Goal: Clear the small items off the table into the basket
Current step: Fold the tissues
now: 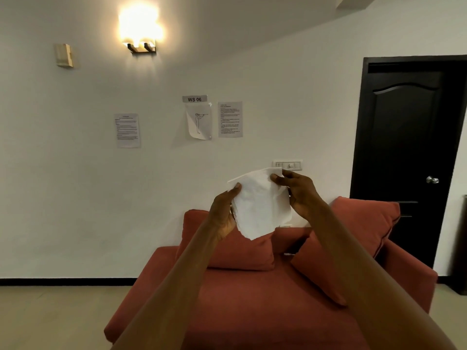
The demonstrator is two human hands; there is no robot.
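**Thin paper held aloft, with no basket in sight**

A white, crumpled sheet of thin paper (261, 203) is being held up at the centre of the frame, above the red fabric sofa (252, 294). It is being pinched at its left edge by the left hand (223, 213) and at its upper right corner by the right hand (300, 193), so each grip is being kept closed on the paper. The lower edge is looking ragged and is hanging free. If the hands are being drawn apart, the sheet is likely being put at risk of tearing. Neither counter nor basket is being shown, so a misplaced drop is being risked.
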